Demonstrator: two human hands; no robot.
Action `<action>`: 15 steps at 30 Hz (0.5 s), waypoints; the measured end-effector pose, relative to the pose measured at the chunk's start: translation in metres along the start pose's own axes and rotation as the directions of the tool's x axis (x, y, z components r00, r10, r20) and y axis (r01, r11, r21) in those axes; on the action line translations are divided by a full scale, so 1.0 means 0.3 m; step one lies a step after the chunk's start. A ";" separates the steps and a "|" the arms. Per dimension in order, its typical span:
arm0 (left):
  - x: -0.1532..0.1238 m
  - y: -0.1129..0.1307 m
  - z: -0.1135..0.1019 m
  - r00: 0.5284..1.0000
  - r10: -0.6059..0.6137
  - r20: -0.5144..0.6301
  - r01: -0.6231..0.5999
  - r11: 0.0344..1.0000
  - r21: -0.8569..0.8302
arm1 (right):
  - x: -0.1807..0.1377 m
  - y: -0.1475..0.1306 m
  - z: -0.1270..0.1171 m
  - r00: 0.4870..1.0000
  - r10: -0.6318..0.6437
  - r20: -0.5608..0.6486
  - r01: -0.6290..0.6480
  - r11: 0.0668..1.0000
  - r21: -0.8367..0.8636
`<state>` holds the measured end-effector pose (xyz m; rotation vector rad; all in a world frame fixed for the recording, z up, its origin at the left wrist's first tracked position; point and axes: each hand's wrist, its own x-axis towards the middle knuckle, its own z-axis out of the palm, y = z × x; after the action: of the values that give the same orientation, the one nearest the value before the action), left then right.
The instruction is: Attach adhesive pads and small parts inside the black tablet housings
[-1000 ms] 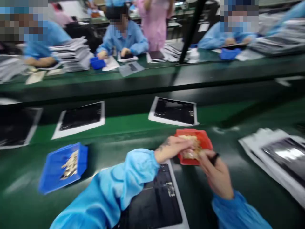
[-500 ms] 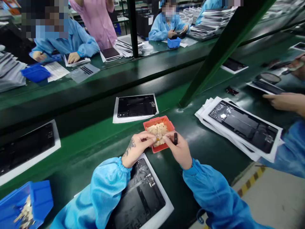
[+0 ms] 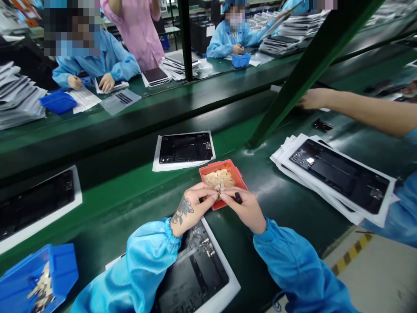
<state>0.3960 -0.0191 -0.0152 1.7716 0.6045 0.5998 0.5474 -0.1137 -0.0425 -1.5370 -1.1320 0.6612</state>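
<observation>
My left hand (image 3: 192,204) and my right hand (image 3: 246,208) meet fingertip to fingertip over the near side of a red bin (image 3: 240,176). Both pinch a tiny amber part (image 3: 219,194) with a thin dark wire standing up from it; its exact kind is too small to make out. A black stick-like thing (image 3: 238,198) pokes out between the fingers of my right hand. Pale tan pieces (image 3: 219,177) fill the bin. Below my left wrist lies an open black tablet housing (image 3: 192,278) on a white sheet, partly hidden by my sleeve.
Another tablet housing (image 3: 185,148) lies behind the bin on the green bench. A stack with a housing on top (image 3: 340,171) sits at right. A blue bin (image 3: 65,269) stands front left. A slanted green post (image 3: 286,95) rises ahead. A co-worker's arm (image 3: 361,108) reaches in from the right.
My hands have drawn closer together and now sit slightly lower in view, over the bin's near edge. The co-worker's arm on the right has stretched out behind the green post.
</observation>
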 end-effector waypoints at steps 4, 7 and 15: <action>-0.003 -0.002 -0.006 0.999 0.000 0.037 -0.001 1.000 0.015 | 0.009 -0.005 -0.008 0.996 0.026 0.087 -0.027 1.000 0.006; -0.006 -0.011 -0.009 0.998 -0.038 0.057 0.038 0.999 0.009 | 0.006 0.004 -0.007 0.995 -0.021 0.102 0.028 0.997 -0.069; -0.033 -0.039 -0.028 0.950 -0.311 -0.031 0.285 0.903 -0.322 | -0.002 0.044 -0.011 0.970 -0.239 -0.041 0.194 0.869 -0.455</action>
<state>0.3818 -0.0167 -0.0252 1.3283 0.7747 0.5233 0.5541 -0.1155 -0.0543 -1.7668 -1.4257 0.1698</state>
